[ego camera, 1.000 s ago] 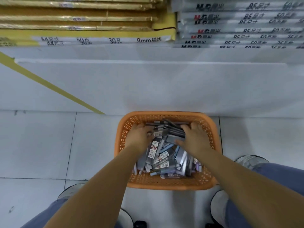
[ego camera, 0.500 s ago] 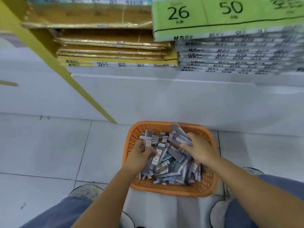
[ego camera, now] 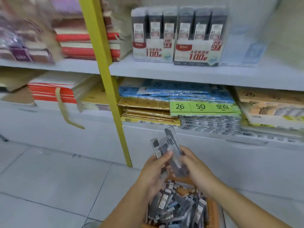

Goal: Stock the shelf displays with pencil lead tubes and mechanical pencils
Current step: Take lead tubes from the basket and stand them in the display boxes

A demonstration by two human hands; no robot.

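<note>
— How are the fingers (ego camera: pixel 166 155) set?
— They are curled on both hands. A fan of grey, clear-capped lead tubes (ego camera: pixel 170 142) is gripped between the left hand (ego camera: pixel 154 168) and the right hand (ego camera: pixel 195 168), above the orange basket (ego camera: pixel 213 209), where more labelled tubes are heaped.

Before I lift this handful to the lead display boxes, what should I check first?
1. Grey pencil lead tubes held by left hand and right hand: ok.
2. Tubes squared into one stack: not ok, fanned.
3. Lead size on held tubes: cannot tell, blurred.
4. White 0.5 display box and white 0.7 display box upright: ok.
5. Free slots in those boxes: cannot tell.
6. Orange plastic basket under the hands: ok.
</note>
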